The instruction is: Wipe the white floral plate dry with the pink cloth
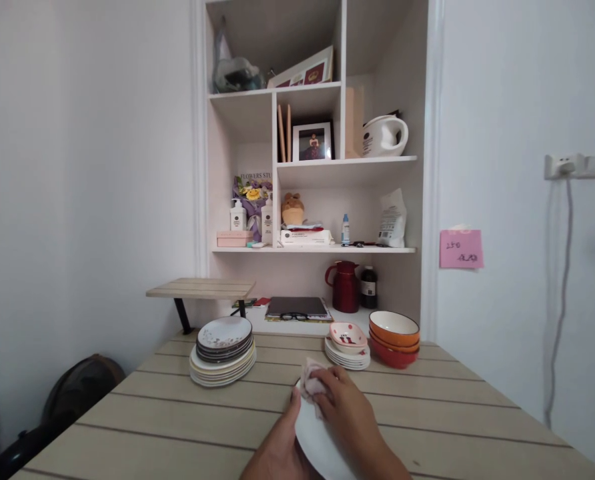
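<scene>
Near the front edge of the slatted wooden table (187, 427), a white plate (317, 437) is held tilted above the boards. Its left rim is clasped by the left hand (282, 443), thumb on the upper face, while a crumpled pinkish cloth (311, 385) is pressed against its far edge by the closed fingers of the right hand (350, 410). Ceramic is suggested by the glossy finish, so the plate is judged stiff, fairly light, slippery and breakable; it is best gripped at the rim. Further back, a stack of plates (222, 357), smaller dishes (348, 347) and orange bowls (394, 337) are set well apart from it.
</scene>
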